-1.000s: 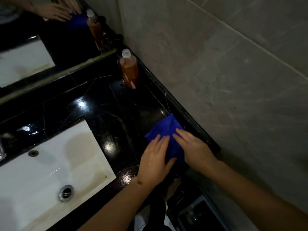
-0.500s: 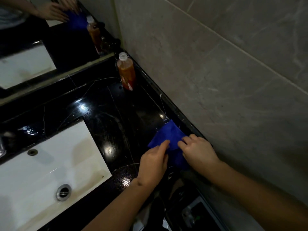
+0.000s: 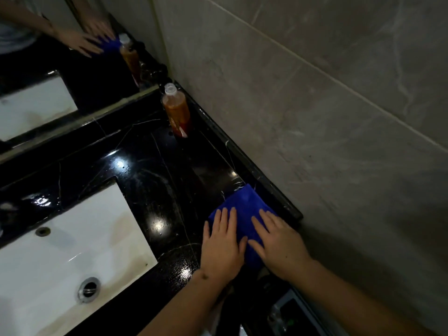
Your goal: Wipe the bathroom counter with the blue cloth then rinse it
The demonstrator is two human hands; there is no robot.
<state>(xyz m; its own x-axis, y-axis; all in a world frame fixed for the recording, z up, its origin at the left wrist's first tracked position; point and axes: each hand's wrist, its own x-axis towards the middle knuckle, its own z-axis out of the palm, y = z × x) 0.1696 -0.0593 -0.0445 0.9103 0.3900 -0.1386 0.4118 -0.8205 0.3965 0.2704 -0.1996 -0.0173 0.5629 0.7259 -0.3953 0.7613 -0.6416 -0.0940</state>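
Nearest the camera, two bare forearms reach in from the bottom edge, and both hands lie flat, palms down, on the blue cloth [image 3: 243,209]. The left hand [image 3: 221,248] has its fingers stretched out and close together over the cloth's left part; the right hand [image 3: 278,243] is spread a little wider over its right part, with its thumb pointing toward the left hand. Neither hand grips anything: they press on the cloth with open palms. The cloth shows between the two hands and reaches beyond the fingertips toward the wall, its far corner just beside the raised black edge strip [image 3: 271,187] that runs along the tiled wall [image 3: 315,105]. It lies at the right end of the black counter [image 3: 155,166], close to the counter's front edge.

To the left, one white rectangular sink [image 3: 68,251] is set into the counter, with one round drain [image 3: 89,288] and one small overflow hole [image 3: 43,231]. The stone is glossy, with pale veins, bright glints and droplets.

Farther back, one bottle [image 3: 176,110] of orange liquid with a pale cap stands upright beside the wall, well apart from the cloth. Its label shows red and white, but no writing can be read.

Behind it, one mirror [image 3: 60,57] repeats the bottle, the hands, the cloth and the sink.
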